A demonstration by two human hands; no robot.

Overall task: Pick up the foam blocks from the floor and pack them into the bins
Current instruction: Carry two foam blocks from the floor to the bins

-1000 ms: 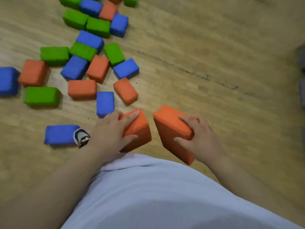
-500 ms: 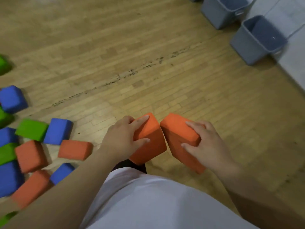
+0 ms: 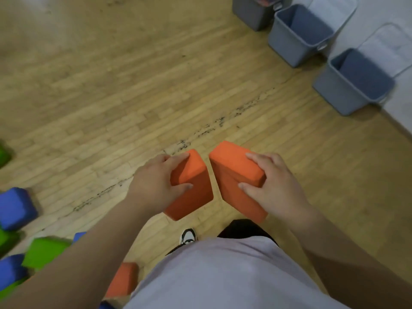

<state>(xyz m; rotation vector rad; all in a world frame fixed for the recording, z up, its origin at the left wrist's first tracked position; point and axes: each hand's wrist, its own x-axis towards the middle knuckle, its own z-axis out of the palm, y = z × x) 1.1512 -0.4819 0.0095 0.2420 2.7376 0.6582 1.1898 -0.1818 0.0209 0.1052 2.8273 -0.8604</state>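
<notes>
My left hand (image 3: 156,184) grips an orange foam block (image 3: 194,188), held in the air in front of my waist. My right hand (image 3: 274,186) grips a second orange foam block (image 3: 234,168) right beside it, with a narrow gap between the two. Three grey-blue bins stand at the top right along the wall: a near bin (image 3: 347,92), a middle bin (image 3: 289,43) and a far bin (image 3: 249,12) cut off by the frame edge. The near and middle bins look empty inside.
Loose blocks lie on the wooden floor at the lower left: a blue block (image 3: 15,208), a green block (image 3: 42,253), an orange block (image 3: 122,279) by my leg. My shoe (image 3: 188,236) shows below the held blocks. A pale wall (image 3: 383,36) runs behind the bins.
The view has swung from the pile of blocks toward the bins, which now appear larger and closer. Both hands keep their orange blocks, carried together.
</notes>
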